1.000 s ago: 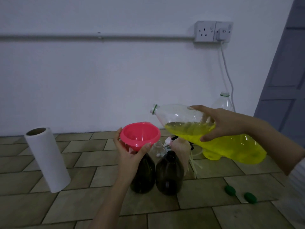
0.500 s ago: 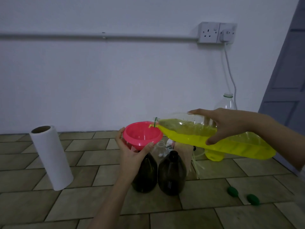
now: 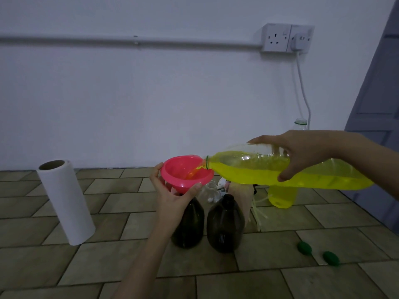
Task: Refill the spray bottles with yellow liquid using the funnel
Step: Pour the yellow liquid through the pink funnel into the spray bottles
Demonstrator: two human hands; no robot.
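Head view: the large bottle (image 3: 291, 169), grasped by the right hand (image 3: 302, 152) at centre right, has tipped further; yellow liquid now streams into the pink funnel (image 3: 185, 175). The left hand (image 3: 172, 197) grips the funnel atop the left dark spray bottle (image 3: 190, 225), frame centre. Filling has begun.

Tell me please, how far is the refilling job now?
Done: caps off, funnel seated on one dark bottle. In hand: the right hand tips the big bottle, yellow liquid enters the funnel, the left hand steadies it. Left: the second dark bottle, its neck open, no funnel.
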